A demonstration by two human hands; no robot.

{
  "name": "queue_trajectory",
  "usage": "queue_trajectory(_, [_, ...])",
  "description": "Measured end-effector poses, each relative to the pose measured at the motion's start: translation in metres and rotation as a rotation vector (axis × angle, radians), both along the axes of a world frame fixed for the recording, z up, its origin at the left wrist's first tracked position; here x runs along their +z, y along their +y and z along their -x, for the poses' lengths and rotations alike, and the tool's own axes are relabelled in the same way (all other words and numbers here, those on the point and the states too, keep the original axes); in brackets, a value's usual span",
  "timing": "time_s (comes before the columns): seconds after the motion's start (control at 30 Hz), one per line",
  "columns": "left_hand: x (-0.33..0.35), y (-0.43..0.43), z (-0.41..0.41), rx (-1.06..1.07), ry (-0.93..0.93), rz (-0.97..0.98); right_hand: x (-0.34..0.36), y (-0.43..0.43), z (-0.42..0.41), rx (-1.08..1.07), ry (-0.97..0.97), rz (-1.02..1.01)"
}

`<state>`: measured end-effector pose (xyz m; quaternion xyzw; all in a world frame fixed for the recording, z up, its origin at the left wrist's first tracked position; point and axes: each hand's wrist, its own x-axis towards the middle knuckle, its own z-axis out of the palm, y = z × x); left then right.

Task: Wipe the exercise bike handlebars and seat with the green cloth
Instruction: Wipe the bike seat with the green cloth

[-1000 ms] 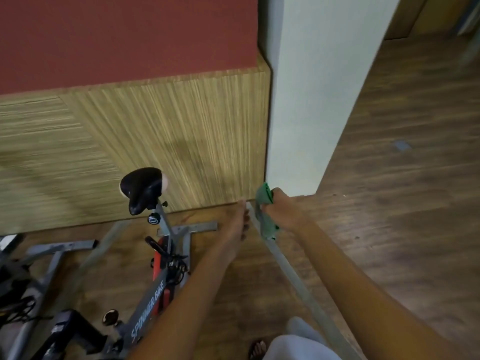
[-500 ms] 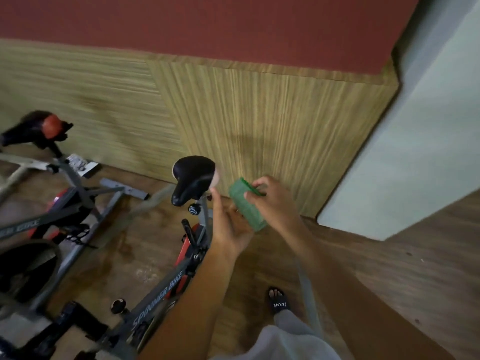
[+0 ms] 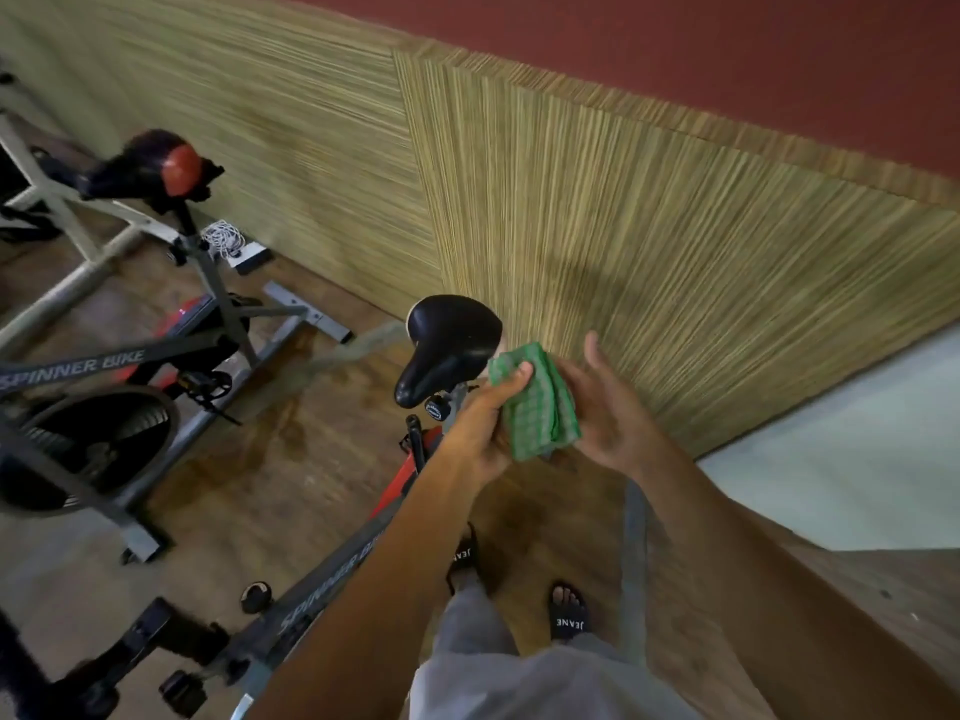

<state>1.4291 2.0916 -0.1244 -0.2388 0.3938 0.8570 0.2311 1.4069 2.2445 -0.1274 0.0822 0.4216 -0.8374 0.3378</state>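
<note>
Green cloth (image 3: 540, 402) pinched in left hand (image 3: 480, 423), right hand (image 3: 608, 407) open; frame (image 3: 322, 589) reads "SPINNER BIKE".

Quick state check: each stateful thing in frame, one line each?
Green checked cloth: folded, held off the bike, beside the seat.
Left hand: grips the cloth, thumb over its top.
Right hand: open, palm against the cloth.
Black padded bike seat: bare, cloth not on it.
Second bike's black-and-red seat: untouched.
</note>
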Motion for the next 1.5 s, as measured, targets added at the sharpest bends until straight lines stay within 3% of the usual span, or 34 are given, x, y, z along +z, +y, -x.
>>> queue_trajectory(0.07, [-0.001,-0.006,0.014,0.037,0.029,0.042,-0.013,-0.025,0.000,-0.081,-0.136,0.210])
queue_trajectory(0.13, [-0.003,-0.010,0.029,0.087,0.040,0.283,-0.024,-0.052,0.002,-0.154,-0.193,0.267])
queue_trajectory(0.27, [-0.013,-0.021,0.052,0.085,0.110,0.904,-0.034,-0.099,0.013,-0.345,-0.288,0.225])
queue_trajectory(0.33, [-0.026,-0.029,0.063,-0.056,0.169,1.218,-0.034,-0.114,0.022,-0.435,-0.310,0.143])
queue_trajectory(0.4, [-0.043,-0.037,0.073,-0.199,0.138,1.358,-0.042,-0.125,0.030,-0.469,-0.308,0.083])
queue_trajectory(0.47, [-0.063,-0.050,0.083,-0.217,0.061,1.308,-0.057,-0.136,0.037,-0.509,-0.323,0.019])
queue_trajectory(0.63, [-0.124,-0.121,0.120,-0.040,-0.181,1.278,-0.116,-0.160,0.072,-0.538,-0.444,-0.182])
queue_trajectory(0.73, [-0.157,-0.148,0.142,-0.046,-0.144,1.143,-0.163,-0.190,0.080,-0.562,-0.587,-0.347])
queue_trajectory(0.83, [-0.181,-0.159,0.156,-0.111,-0.158,1.002,-0.195,-0.229,0.094,-0.670,-0.651,-0.346])
queue_trajectory(0.93, [-0.190,-0.168,0.150,-0.144,-0.099,0.950,-0.194,-0.256,0.120,-0.855,-0.591,-0.438])
queue_trajectory(1.0, [-0.194,-0.172,0.151,-0.172,-0.088,0.913,-0.195,-0.272,0.117,-0.858,-0.521,-0.574])
queue_trajectory(1.13, [-0.202,-0.180,0.156,-0.151,-0.140,0.844,-0.204,-0.275,0.088,-0.744,-0.546,-0.422])
queue_trajectory(1.27, [-0.200,-0.182,0.154,-0.158,-0.127,0.834,-0.214,-0.257,0.128,-0.963,-0.542,-0.476])
queue_trajectory(1.43, [-0.193,-0.181,0.155,-0.123,-0.143,0.785,-0.207,-0.272,0.102,-0.847,-0.546,-0.438])
queue_trajectory(1.5, [-0.194,-0.181,0.153,-0.126,-0.140,0.783,-0.201,-0.263,0.123,-1.020,-0.541,-0.498])
